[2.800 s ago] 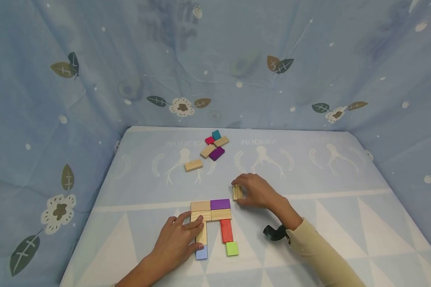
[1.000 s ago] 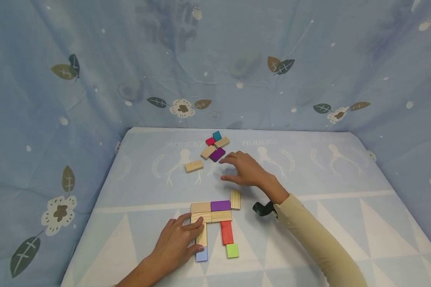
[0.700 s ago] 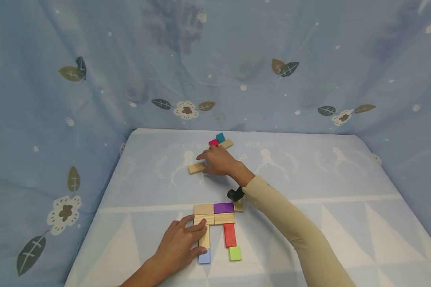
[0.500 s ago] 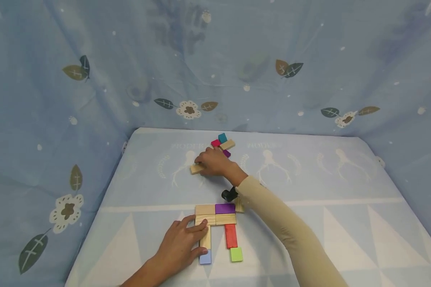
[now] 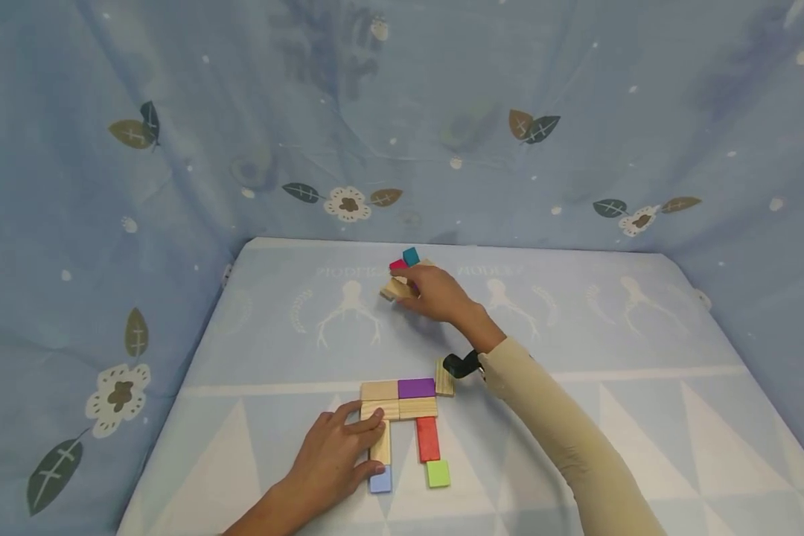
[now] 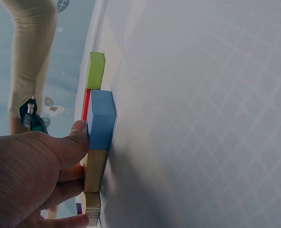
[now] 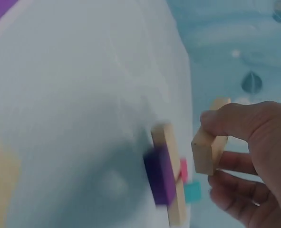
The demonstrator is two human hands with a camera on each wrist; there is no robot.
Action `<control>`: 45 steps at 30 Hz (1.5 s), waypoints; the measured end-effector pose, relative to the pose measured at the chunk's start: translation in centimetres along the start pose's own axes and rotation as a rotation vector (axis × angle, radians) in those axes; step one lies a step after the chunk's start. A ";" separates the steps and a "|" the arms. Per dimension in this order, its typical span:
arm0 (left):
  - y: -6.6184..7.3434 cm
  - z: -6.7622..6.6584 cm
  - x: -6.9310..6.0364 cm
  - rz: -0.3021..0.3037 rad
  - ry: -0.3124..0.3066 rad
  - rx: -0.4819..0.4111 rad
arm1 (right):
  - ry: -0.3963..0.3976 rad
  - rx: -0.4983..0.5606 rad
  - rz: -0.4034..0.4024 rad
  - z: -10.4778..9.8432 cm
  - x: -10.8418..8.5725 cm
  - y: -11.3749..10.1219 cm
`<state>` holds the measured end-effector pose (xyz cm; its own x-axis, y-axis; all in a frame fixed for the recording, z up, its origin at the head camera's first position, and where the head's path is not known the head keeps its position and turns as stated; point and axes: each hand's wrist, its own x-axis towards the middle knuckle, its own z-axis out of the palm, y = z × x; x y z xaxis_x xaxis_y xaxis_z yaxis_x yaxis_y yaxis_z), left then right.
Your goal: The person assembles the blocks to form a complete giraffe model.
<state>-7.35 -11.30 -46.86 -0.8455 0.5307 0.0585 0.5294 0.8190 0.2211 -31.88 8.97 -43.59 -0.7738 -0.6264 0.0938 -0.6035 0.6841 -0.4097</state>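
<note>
My right hand [image 5: 438, 292] pinches a plain wooden block [image 7: 204, 159] between thumb and fingers, held above the table near the far pile. In the right wrist view, a purple block [image 7: 160, 175] and a teal block [image 7: 193, 192] lie below and beyond it. The left hand [image 5: 331, 454] rests on the near layout, its thumb at the light blue block [image 5: 380, 480] and fingertips on plain wooden blocks. That layout also has a purple block [image 5: 416, 388], a red block [image 5: 428, 439] and a green block [image 5: 438, 473]. A plain block [image 5: 444, 378] lies at its upper right corner.
The far pile also has a red block [image 5: 397, 265], partly behind my right hand. A patterned cloth covers the table [image 5: 576, 320], and a blue curtain [image 5: 482, 201] closes off the back and sides. A black device [image 5: 461, 365] hangs at my right wrist.
My right hand has let go of the plain block at the layout's corner, reached to the far side, and picked up the separate plain block, moving it right. The left hand has stayed put.
</note>
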 end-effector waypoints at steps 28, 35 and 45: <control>0.0 0.4 -0.1 -0.021 0.038 -0.013 | -0.100 0.095 0.568 1.4 -6.9 1.7; 0.1 0.4 0.0 -0.033 0.018 -0.022 | -0.071 0.094 0.516 1.7 -7.9 1.2; 0.3 0.4 -0.1 -0.031 0.006 -0.028 | -0.040 0.118 0.481 2.4 -8.8 1.0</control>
<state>-7.13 -11.04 -47.18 -0.8617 0.5041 0.0576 0.5013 0.8285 0.2496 -25.21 14.28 -46.97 -0.9499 -0.2652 -0.1653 -0.1517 0.8538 -0.4979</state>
